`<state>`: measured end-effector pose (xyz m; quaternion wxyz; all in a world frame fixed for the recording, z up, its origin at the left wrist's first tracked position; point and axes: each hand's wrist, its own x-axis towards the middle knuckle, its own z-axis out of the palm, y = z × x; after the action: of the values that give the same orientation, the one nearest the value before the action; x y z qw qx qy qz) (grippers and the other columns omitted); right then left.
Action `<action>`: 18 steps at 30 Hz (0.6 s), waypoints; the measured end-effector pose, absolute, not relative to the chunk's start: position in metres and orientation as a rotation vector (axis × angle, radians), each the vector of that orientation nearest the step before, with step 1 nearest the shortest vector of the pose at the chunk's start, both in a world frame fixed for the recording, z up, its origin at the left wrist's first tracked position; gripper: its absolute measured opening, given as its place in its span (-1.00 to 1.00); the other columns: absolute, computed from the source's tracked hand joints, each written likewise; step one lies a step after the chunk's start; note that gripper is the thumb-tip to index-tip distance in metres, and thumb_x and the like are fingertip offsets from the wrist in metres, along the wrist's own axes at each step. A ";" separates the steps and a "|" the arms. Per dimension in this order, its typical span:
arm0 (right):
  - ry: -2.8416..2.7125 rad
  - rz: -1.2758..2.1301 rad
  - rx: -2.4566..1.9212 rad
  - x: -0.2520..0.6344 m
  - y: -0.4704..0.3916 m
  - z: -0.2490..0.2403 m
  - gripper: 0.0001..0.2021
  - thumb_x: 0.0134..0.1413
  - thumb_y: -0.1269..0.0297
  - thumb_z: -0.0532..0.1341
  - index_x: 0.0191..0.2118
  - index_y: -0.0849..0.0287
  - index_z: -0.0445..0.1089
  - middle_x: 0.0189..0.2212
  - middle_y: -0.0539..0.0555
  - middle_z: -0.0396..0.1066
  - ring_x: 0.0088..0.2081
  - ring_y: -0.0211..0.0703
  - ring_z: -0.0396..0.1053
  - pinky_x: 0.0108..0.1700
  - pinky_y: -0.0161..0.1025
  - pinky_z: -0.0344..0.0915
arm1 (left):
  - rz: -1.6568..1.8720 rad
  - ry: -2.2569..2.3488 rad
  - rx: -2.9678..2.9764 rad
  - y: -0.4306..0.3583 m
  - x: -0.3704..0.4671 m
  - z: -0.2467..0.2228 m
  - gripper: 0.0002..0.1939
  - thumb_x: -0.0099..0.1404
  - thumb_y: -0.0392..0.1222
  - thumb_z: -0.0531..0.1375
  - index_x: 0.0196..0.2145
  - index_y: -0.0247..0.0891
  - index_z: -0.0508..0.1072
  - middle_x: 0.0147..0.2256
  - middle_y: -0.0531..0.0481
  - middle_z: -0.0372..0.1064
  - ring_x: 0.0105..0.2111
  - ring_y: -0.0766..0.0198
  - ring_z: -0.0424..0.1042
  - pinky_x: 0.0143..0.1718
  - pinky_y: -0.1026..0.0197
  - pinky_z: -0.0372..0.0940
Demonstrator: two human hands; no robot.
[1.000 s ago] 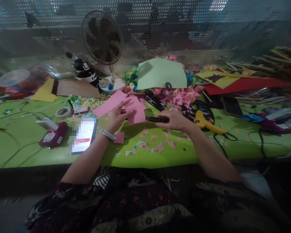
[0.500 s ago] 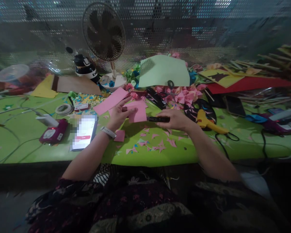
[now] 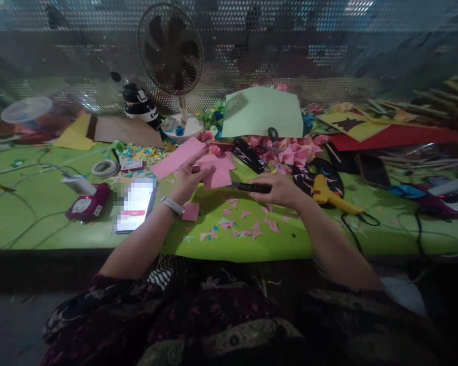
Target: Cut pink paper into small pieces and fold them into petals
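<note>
My left hand (image 3: 191, 179) pinches a pink paper square (image 3: 220, 177) between thumb and fingers above the green table. In my right hand (image 3: 277, 188) is a pair of black-handled scissors (image 3: 248, 187), its blades pointing left at the square's lower right edge. Whether the blades touch the paper I cannot tell. A larger pink sheet (image 3: 177, 158) lies just beyond my left hand, and a small pink square (image 3: 191, 212) rests by my left wrist. Pink paper scraps (image 3: 254, 231) are scattered below both hands.
A lit phone (image 3: 136, 206) lies left of my forearm. Behind stand a fan (image 3: 170, 51) and a black bottle (image 3: 139, 107). A stapler (image 3: 250, 155) and folded pink pieces (image 3: 295, 150) lie beyond my hands. To the right are a yellow glue gun (image 3: 334, 197) and its cord.
The view has shifted slightly. The scissors have drawn back a little from the pink square and show more of their blades. Both hands keep their hold.
</note>
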<state>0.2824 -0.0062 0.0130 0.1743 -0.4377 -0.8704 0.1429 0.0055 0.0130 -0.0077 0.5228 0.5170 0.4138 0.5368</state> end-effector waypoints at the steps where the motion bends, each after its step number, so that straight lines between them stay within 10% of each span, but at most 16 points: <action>1: -2.466 0.389 -1.248 0.282 -0.006 0.013 -0.64 0.08 0.06 0.24 -0.09 0.13 0.60 -0.19 0.16 0.58 -0.19 -0.01 0.49 -0.15 -0.16 0.34 | 1.286 0.995 1.236 0.013 0.006 -0.008 -0.16 0.00 -0.07 0.48 0.23 -0.21 0.39 -0.53 0.13 0.43 -0.46 0.35 0.43 -0.37 0.30 0.34; 18: -2.502 0.352 -1.257 0.265 -0.013 0.014 -0.62 0.13 0.03 0.22 -0.02 0.08 0.58 -0.13 0.15 0.57 -0.13 0.00 0.49 -0.12 -0.14 0.34 | 1.293 1.014 1.238 0.010 0.014 -0.008 -0.24 0.01 -0.08 0.49 0.17 -0.22 0.46 -0.59 0.16 0.35 -0.52 0.38 0.33 -0.41 0.30 0.32</action>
<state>0.2650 -0.0131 0.0141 0.1591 -0.4399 -0.8752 0.1231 0.0141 0.0097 -0.0081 0.5159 0.5155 0.4221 0.5384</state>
